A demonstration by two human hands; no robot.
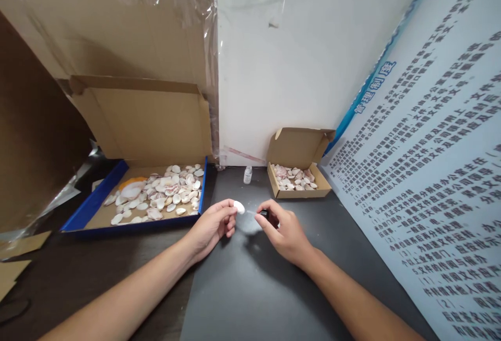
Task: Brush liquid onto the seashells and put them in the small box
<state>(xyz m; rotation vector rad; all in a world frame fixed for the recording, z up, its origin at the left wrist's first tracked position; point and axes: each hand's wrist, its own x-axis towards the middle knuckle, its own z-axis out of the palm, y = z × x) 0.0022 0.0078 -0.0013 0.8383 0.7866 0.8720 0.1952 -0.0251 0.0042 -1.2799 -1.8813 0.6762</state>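
Small white shell (239, 207) is pinched btwn thumb & fingertips of L hand (214, 226), held up over dark grey mat (242, 289), near ctr of view; other L fingers are curled in. Small black cap (265, 213) is gripped in R hand (287, 230) w/ thumb & bent fingers; thin pale tip is pointed twd shell, apart from it. Sm. clear bottle (248, 175) w/ white label is stood upright on mat, beyond both hands. Blue-edged box (94, 195), lid raised, is set at L, filled w/ many loose shells (156, 192). Smaller cardboard box (303, 194), also opened, is placed at far R of bottle, w/ more shells (295, 177) held inside. Printed poster (442, 174) is seen along R side.
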